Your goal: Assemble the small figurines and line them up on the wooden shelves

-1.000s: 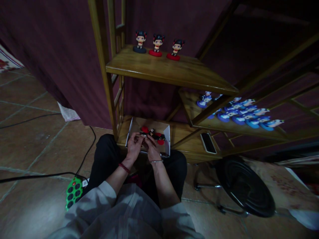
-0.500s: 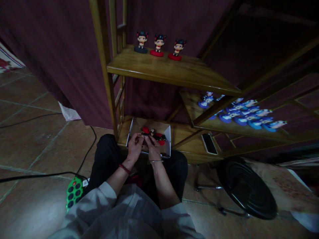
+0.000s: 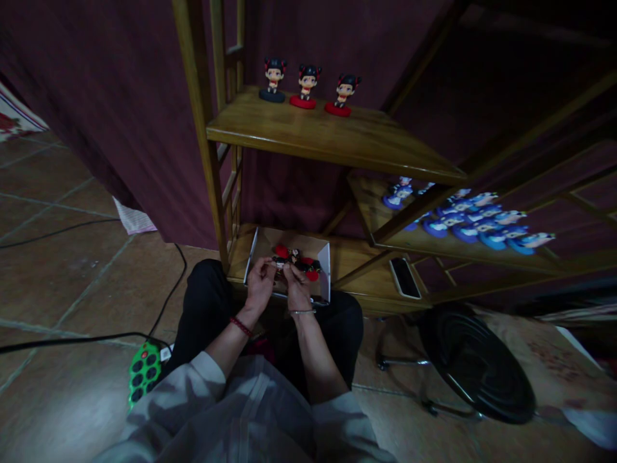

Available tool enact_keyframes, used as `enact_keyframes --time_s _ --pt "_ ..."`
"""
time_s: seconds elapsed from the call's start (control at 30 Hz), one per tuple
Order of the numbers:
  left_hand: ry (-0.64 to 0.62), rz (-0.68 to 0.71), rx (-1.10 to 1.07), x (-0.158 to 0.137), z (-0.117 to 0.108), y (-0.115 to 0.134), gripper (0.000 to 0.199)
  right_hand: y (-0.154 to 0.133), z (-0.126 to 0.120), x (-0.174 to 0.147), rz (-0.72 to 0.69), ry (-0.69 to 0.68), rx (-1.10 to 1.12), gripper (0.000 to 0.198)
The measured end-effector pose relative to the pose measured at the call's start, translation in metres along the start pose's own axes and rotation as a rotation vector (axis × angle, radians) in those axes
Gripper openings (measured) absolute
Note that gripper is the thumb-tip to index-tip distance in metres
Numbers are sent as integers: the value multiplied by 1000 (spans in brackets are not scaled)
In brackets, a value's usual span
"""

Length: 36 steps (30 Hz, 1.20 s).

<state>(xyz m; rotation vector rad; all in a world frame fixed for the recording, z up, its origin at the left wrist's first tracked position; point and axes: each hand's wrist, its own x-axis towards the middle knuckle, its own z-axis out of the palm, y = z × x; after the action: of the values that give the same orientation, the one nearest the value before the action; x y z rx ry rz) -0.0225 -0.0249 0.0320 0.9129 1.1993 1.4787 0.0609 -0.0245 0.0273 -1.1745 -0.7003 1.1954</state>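
Note:
Between the fingertips of both hands is a small dark-haired figurine (image 3: 279,263), its pale face showing in the gap. My left hand (image 3: 261,283) pinches it from the left. On the other side my right hand (image 3: 297,286) closes on it too, fingers bent. Both hands are over an open cardboard box (image 3: 324,270) with white outer sides. Inside the box, just beyond my fingers, lie several more figurines (image 3: 295,256) with black hair and red round bases, some on their sides. My palms hide the near part of the box.
Three similar figurines (image 3: 308,83) stand on the upper wooden shelf (image 3: 337,138). Blue-and-white figurines (image 3: 477,222) fill a shelf at right. A phone (image 3: 405,278) lies on the low shelf. A black stool (image 3: 477,363) stands right; a green power strip (image 3: 144,373) and cables lie left.
The figurine in my fingers has turned slightly, so its pale face now shows more clearly. Both hands stay at nearly the same place over the box.

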Motion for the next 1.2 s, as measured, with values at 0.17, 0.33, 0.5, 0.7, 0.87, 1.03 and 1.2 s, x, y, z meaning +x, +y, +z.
enact_keyframes --time_s 0.17,0.33,0.5,0.7,0.87,1.03,1.2 --pt "10 -20 -6 -1 -1 1 23 2 2 -1 16 16 88 25" --pt "11 -65 8 -1 -2 0 25 3 2 0 16 5 109 25" --pt "-7 -108 -83 -4 -2 7 21 3 3 0 6 41 73 29" --pt "-32 -132 -136 -8 -2 12 23 -5 5 -4 -15 -31 80 40" --pt "-11 -110 -108 -8 -1 8 20 -9 5 -6 13 -6 83 39" --pt "-21 -77 -62 -7 0 7 17 -8 5 -4 20 17 112 36" --pt "-41 -60 -39 -8 0 10 18 -5 3 -2 11 27 88 37"
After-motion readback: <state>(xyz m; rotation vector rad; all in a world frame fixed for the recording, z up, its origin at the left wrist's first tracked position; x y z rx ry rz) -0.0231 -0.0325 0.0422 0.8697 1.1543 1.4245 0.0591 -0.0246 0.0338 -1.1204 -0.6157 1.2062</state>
